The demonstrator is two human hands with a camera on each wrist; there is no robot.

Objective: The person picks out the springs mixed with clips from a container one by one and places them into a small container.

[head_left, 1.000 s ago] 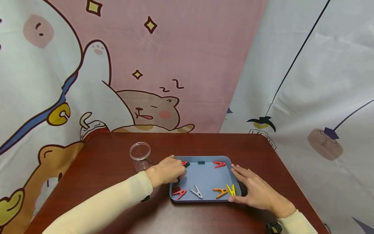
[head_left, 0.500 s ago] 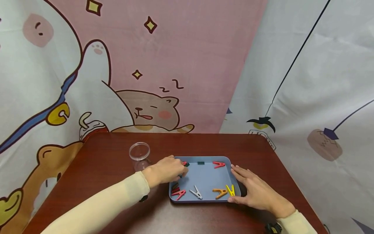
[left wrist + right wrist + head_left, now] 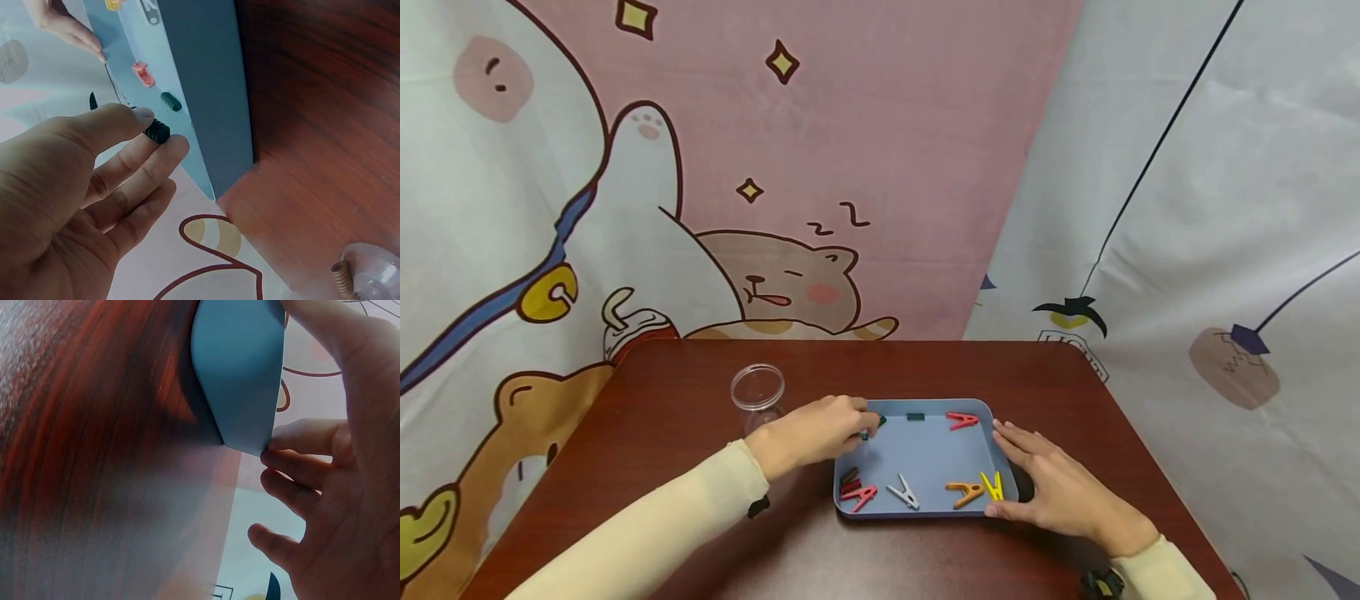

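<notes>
Between thumb and fingertips, my left hand (image 3: 818,427) pinches a dark green coil spring (image 3: 157,132) over the left side of a blue tray (image 3: 925,514). My right hand (image 3: 1060,496) rests against the tray's right side, its thumb at the front corner and its fingers extended along the rim. In the tray lie another green spring (image 3: 915,417), a red clothespin (image 3: 962,421), a white clothespin (image 3: 903,492), an orange clothespin (image 3: 965,494), a yellow clothespin (image 3: 992,486) and a pinkish-red clothespin (image 3: 860,497). Small dark and red springs (image 3: 851,480) sit at the front left.
Left of the tray stands a clear round jar (image 3: 757,390), partly behind my left hand. A brown spring (image 3: 342,279) shows in it in the left wrist view. The dark wooden table (image 3: 700,367) backs onto a printed cloth (image 3: 925,208).
My left hand has lifted the green spring and shifted slightly left toward the tray's left edge, uncovering the springs at the front left. The right hand stays in place on the tray.
</notes>
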